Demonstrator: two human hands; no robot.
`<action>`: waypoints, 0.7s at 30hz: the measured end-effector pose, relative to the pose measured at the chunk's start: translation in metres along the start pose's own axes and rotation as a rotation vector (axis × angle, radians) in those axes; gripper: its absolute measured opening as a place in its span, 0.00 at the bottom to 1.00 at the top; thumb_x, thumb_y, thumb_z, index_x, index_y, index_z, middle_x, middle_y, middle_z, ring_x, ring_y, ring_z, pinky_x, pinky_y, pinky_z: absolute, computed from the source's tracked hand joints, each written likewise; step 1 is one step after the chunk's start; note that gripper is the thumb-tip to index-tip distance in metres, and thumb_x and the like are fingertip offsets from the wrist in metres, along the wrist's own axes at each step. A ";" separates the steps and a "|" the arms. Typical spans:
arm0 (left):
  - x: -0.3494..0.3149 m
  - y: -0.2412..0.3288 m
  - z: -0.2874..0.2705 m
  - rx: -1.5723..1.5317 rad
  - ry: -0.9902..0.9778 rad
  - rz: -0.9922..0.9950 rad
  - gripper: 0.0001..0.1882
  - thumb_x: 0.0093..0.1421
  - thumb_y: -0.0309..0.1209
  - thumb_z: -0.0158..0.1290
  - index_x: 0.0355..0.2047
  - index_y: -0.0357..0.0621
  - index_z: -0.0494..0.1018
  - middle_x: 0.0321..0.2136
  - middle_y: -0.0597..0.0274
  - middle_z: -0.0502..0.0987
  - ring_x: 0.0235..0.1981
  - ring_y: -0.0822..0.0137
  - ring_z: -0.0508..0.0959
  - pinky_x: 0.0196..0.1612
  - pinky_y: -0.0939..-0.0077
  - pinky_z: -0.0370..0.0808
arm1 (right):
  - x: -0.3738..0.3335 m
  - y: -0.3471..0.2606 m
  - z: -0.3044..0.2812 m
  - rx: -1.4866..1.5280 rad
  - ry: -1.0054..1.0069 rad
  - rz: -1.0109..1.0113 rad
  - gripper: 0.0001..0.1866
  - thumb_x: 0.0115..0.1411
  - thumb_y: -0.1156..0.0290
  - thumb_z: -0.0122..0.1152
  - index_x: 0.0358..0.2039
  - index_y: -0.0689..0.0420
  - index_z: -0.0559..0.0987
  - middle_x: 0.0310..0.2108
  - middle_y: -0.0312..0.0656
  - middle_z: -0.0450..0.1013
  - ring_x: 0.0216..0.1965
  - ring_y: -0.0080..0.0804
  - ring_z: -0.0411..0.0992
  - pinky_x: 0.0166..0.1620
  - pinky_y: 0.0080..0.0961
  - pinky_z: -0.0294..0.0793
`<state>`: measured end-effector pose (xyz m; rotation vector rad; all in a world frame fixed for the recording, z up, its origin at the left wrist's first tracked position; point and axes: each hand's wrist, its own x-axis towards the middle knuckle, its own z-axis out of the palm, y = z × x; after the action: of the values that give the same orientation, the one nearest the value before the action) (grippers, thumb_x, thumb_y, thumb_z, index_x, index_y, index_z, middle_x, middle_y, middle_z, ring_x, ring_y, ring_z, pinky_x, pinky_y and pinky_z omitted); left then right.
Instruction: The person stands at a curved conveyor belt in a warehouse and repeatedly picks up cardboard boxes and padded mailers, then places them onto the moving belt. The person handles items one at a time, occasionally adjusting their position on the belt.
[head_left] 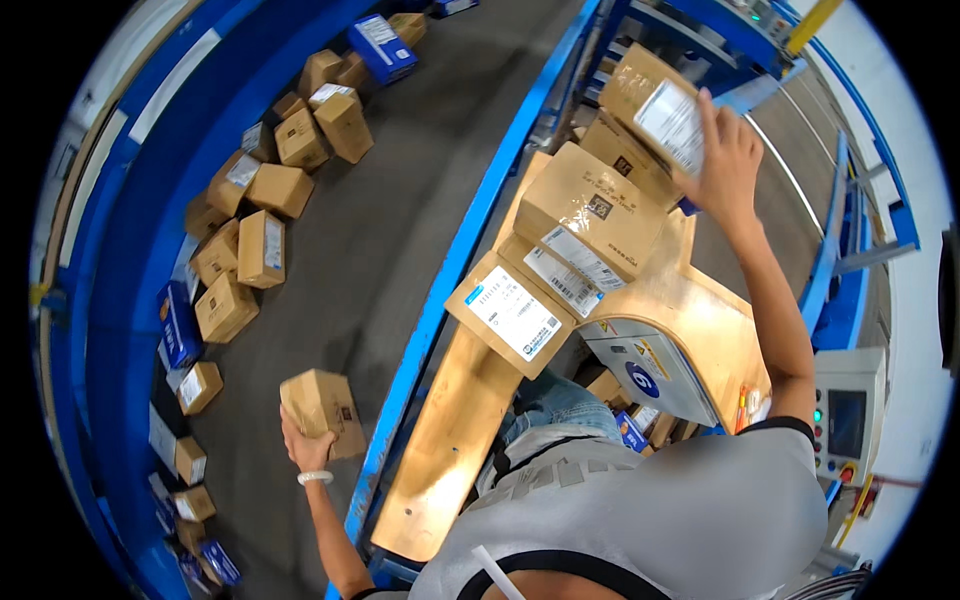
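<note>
Over the dark conveyor belt, my left hand (304,443) grips a small cardboard box (322,400) by its near end, thumb along one side. My right hand (728,163) is closed on the right end of another cardboard box (640,75), which has a white label on one face. That box rests against or just above a second brown box (625,158); whether they touch, I cannot tell. Nearer to me, a larger taped cardboard box (592,207) sits among the stacked parcels, and a labelled box (512,313) lies in front, close to my body.
Along the far left wall of the conveyor belt (400,200) lie several brown and blue boxes. A blue rail (470,220) divides the belt from the wooden counter (440,480). A control panel (848,415) with a screen stands at my right. More parcels lie below the counter.
</note>
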<state>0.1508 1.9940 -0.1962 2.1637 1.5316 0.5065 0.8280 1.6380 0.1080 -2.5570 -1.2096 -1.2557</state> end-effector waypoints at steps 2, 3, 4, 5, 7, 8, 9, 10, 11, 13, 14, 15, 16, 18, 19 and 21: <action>0.003 0.072 -0.029 0.020 -0.013 0.208 0.66 0.32 0.34 0.70 0.74 0.57 0.51 0.69 0.49 0.62 0.68 0.43 0.62 0.68 0.47 0.60 | -0.021 -0.006 0.010 -0.003 -0.013 -0.045 0.53 0.45 0.55 0.76 0.71 0.50 0.62 0.57 0.50 0.67 0.59 0.49 0.64 0.60 0.48 0.60; 0.003 0.113 -0.049 0.044 -0.035 0.317 0.64 0.32 0.34 0.70 0.74 0.59 0.53 0.69 0.49 0.62 0.68 0.43 0.62 0.68 0.47 0.60 | -0.021 -0.002 0.006 0.047 -0.030 -0.030 0.51 0.47 0.54 0.75 0.71 0.50 0.62 0.57 0.50 0.68 0.59 0.49 0.65 0.60 0.48 0.61; 0.004 0.156 -0.067 0.071 -0.061 0.439 0.63 0.33 0.33 0.70 0.73 0.60 0.54 0.69 0.49 0.62 0.68 0.43 0.62 0.68 0.46 0.60 | -0.018 0.001 0.001 0.095 -0.046 -0.014 0.50 0.49 0.54 0.74 0.71 0.51 0.62 0.56 0.50 0.68 0.58 0.49 0.66 0.60 0.48 0.61; 0.004 0.201 -0.088 0.111 -0.091 0.570 0.62 0.33 0.32 0.69 0.73 0.62 0.55 0.69 0.48 0.62 0.68 0.43 0.63 0.68 0.46 0.59 | -0.015 0.004 -0.001 0.187 -0.023 0.049 0.43 0.53 0.57 0.73 0.68 0.52 0.67 0.56 0.49 0.70 0.57 0.48 0.68 0.60 0.45 0.64; 0.006 0.281 -0.114 0.192 -0.187 0.865 0.60 0.34 0.31 0.69 0.72 0.65 0.58 0.68 0.48 0.62 0.67 0.43 0.63 0.68 0.45 0.59 | -0.016 0.022 0.004 0.248 -0.010 0.029 0.38 0.54 0.60 0.72 0.65 0.54 0.70 0.56 0.48 0.71 0.57 0.48 0.69 0.60 0.44 0.66; 0.004 0.316 -0.123 0.242 -0.240 1.008 0.59 0.35 0.31 0.69 0.71 0.67 0.59 0.68 0.48 0.62 0.67 0.44 0.63 0.68 0.44 0.59 | -0.018 0.025 0.005 0.265 -0.008 0.036 0.36 0.54 0.62 0.72 0.63 0.54 0.72 0.57 0.47 0.71 0.58 0.48 0.69 0.60 0.43 0.66; 0.006 0.347 -0.124 0.274 -0.296 1.155 0.58 0.35 0.30 0.68 0.71 0.68 0.60 0.68 0.47 0.62 0.67 0.44 0.64 0.68 0.44 0.59 | -0.019 0.029 0.004 0.274 -0.006 0.044 0.33 0.55 0.64 0.72 0.61 0.55 0.74 0.58 0.47 0.71 0.58 0.48 0.69 0.60 0.43 0.67; 0.009 0.373 -0.116 0.301 -0.348 1.296 0.57 0.36 0.30 0.68 0.70 0.70 0.61 0.68 0.47 0.62 0.67 0.44 0.64 0.68 0.43 0.59 | -0.021 0.033 0.004 0.284 -0.005 0.050 0.31 0.55 0.66 0.71 0.60 0.55 0.76 0.58 0.46 0.71 0.58 0.48 0.69 0.60 0.42 0.67; 0.011 0.395 -0.102 0.296 -0.378 1.419 0.56 0.36 0.29 0.68 0.70 0.72 0.63 0.68 0.47 0.62 0.67 0.44 0.64 0.68 0.43 0.59 | -0.023 0.033 0.000 0.287 0.008 0.050 0.31 0.55 0.66 0.71 0.60 0.55 0.76 0.58 0.46 0.71 0.59 0.48 0.69 0.60 0.42 0.67; 0.021 0.423 -0.052 0.265 -0.391 1.632 0.57 0.36 0.25 0.68 0.70 0.75 0.63 0.70 0.49 0.60 0.68 0.45 0.63 0.70 0.41 0.57 | -0.022 0.032 -0.003 0.285 0.042 0.044 0.31 0.55 0.66 0.71 0.60 0.55 0.76 0.58 0.46 0.71 0.59 0.48 0.69 0.60 0.42 0.67; 0.028 0.435 -0.022 0.243 -0.381 1.736 0.59 0.36 0.22 0.69 0.70 0.76 0.62 0.72 0.52 0.58 0.70 0.47 0.61 0.71 0.40 0.55 | -0.022 0.032 -0.001 0.278 0.053 0.039 0.31 0.55 0.66 0.71 0.60 0.54 0.76 0.58 0.46 0.71 0.59 0.48 0.69 0.61 0.42 0.67; 0.035 0.448 0.016 0.192 -0.364 1.824 0.61 0.34 0.20 0.70 0.70 0.78 0.61 0.74 0.55 0.55 0.72 0.48 0.58 0.73 0.39 0.53 | -0.020 0.039 0.009 0.266 0.052 0.042 0.31 0.55 0.67 0.71 0.60 0.54 0.76 0.58 0.47 0.71 0.59 0.48 0.69 0.61 0.42 0.67; 0.040 0.485 0.039 0.199 -0.482 1.712 0.62 0.33 0.23 0.72 0.70 0.79 0.61 0.74 0.57 0.53 0.74 0.48 0.55 0.74 0.38 0.50 | -0.017 0.043 0.021 0.265 0.054 0.040 0.31 0.55 0.67 0.71 0.60 0.54 0.76 0.58 0.47 0.71 0.58 0.48 0.69 0.61 0.42 0.67; 0.050 0.521 0.061 0.190 -0.539 1.548 0.64 0.30 0.28 0.76 0.70 0.80 0.60 0.76 0.59 0.50 0.75 0.48 0.51 0.75 0.36 0.46 | -0.005 0.041 0.038 0.275 0.068 0.047 0.31 0.55 0.68 0.71 0.60 0.54 0.76 0.57 0.48 0.72 0.58 0.49 0.69 0.60 0.42 0.67; 0.057 0.529 0.068 0.171 -0.487 1.512 0.65 0.28 0.30 0.77 0.70 0.80 0.60 0.76 0.59 0.50 0.75 0.47 0.50 0.75 0.37 0.45 | -0.004 0.042 0.042 0.270 0.070 0.053 0.31 0.55 0.68 0.71 0.60 0.54 0.76 0.56 0.48 0.72 0.58 0.49 0.69 0.60 0.42 0.68; 0.070 0.518 0.079 0.114 -0.364 1.404 0.65 0.28 0.37 0.79 0.71 0.74 0.61 0.75 0.54 0.50 0.75 0.46 0.49 0.74 0.36 0.44 | 0.001 0.046 0.047 0.291 0.056 0.062 0.30 0.55 0.70 0.70 0.60 0.55 0.77 0.55 0.49 0.73 0.57 0.50 0.70 0.59 0.41 0.69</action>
<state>0.6218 1.8988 0.0240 2.9046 -0.3417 0.3510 0.8897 1.6234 0.0903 -2.3169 -1.1927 -1.0440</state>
